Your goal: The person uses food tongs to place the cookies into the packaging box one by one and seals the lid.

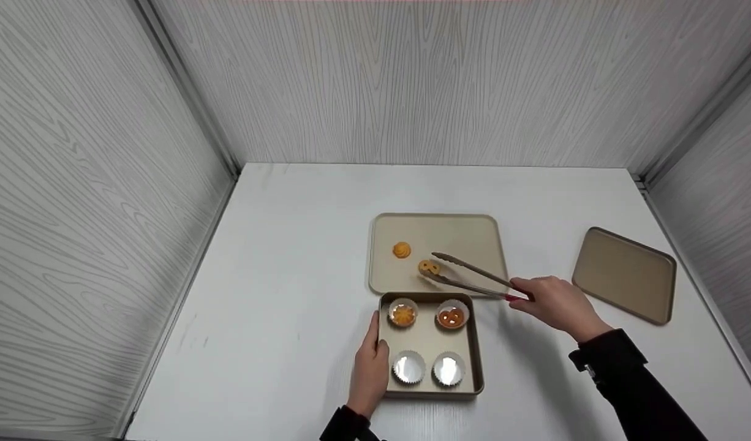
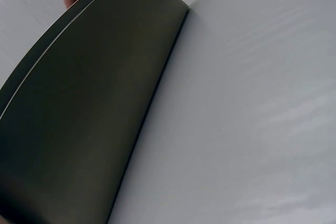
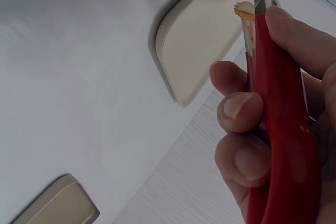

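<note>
In the head view my right hand (image 1: 559,303) grips red-handled metal tongs (image 1: 473,267). Their arms are spread, the nearer tip at a golden cookie with holes (image 1: 429,267) on a beige baking tray (image 1: 467,229). Whether the tips touch the cookie I cannot tell. A swirled cookie (image 1: 402,250) lies farther left. My left hand (image 1: 370,373) rests along the left wall of a square baking pan (image 1: 429,343), fingers straight. Inside are paper cups; the far pair hold a flower-shaped cookie (image 1: 403,315) and a cookie with holes (image 1: 451,317). The left wrist view shows mainly the pan's wall (image 2: 100,87).
Another brown tray (image 1: 626,275) lies at the right, beyond my right hand. In the pan's near half stand two unfilled paper cups (image 1: 408,367). Grey wood-grain panels (image 1: 375,79) border the white table (image 1: 277,275) at the back and sides.
</note>
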`<state>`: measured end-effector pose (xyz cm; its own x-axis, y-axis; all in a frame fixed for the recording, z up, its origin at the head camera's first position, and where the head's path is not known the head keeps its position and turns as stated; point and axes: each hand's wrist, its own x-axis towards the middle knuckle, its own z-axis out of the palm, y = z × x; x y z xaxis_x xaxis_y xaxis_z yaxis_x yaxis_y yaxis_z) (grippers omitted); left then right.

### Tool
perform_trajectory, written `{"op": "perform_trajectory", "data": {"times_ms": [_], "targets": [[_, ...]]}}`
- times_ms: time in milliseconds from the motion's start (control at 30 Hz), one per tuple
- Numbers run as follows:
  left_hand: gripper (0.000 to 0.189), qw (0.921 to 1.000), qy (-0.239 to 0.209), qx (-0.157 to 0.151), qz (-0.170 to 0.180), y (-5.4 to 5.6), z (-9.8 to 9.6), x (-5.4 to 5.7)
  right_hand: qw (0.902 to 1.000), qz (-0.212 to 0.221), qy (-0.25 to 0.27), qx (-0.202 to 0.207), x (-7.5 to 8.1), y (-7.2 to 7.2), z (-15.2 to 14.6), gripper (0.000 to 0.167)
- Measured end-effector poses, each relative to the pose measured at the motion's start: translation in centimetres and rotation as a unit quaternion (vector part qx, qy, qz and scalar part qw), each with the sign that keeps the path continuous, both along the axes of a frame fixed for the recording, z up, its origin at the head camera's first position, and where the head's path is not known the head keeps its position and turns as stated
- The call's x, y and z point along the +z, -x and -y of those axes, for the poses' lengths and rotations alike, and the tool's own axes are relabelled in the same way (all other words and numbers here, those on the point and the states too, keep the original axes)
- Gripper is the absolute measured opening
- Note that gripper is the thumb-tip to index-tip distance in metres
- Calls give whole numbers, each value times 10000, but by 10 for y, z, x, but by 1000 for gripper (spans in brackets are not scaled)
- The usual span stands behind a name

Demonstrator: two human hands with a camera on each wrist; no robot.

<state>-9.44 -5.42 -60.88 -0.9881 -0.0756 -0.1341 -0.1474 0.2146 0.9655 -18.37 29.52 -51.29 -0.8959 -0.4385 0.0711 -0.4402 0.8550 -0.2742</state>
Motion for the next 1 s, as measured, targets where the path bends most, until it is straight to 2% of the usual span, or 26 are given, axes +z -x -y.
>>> {"op": "perform_trajectory", "data": {"times_ms": [167, 500, 1000], "targets": [[57, 10000, 83, 20, -21, -1, 0, -1, 9999, 154, -18, -59, -1, -2, 0, 23], [57, 10000, -39, 35, -60, -1, -1, 0, 9992, 354, 129, -146, -9, -1, -3, 13], [57, 10000, -31, 43, -47, -2, -1, 1, 9997, -147, 176, -127, -17, -4, -3, 17]]}}
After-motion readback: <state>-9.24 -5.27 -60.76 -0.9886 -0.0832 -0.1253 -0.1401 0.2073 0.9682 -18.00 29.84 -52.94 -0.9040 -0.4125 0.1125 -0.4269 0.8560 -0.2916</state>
